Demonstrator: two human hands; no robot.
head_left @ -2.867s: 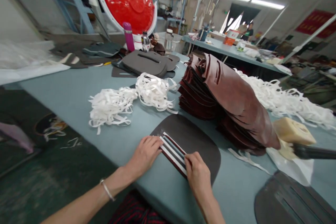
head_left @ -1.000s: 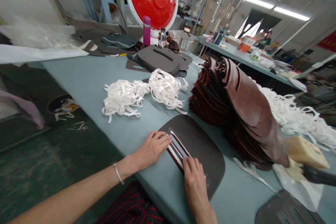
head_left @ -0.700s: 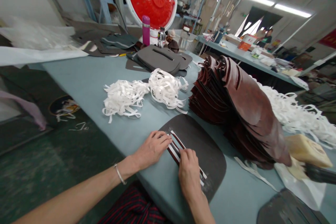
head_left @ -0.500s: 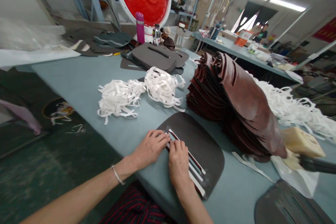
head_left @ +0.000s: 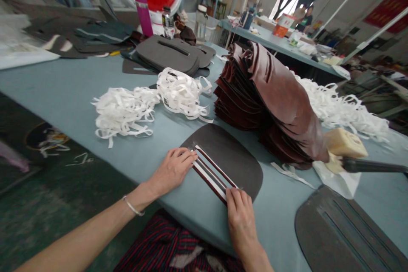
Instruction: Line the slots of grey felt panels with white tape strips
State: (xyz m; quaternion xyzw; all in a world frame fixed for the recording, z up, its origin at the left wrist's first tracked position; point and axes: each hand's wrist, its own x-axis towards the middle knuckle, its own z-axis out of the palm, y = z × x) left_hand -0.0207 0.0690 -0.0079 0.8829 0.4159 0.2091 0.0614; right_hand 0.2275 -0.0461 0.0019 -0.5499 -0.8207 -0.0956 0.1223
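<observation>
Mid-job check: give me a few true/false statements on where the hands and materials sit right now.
1. The left hand and right hand press on opposite ends of the striped band on the dark grey piece. True.
2. The left hand grips a bundle of loose white strips. False: the strips lie in piles on the table, beyond the hand and apart from it.
3. The stack of brown leather pieces stands on the far side of the dark grey piece. True.
4. The pink bottle lies on its side next to the right hand. False: it stands upright at the far end of the table.
</observation>
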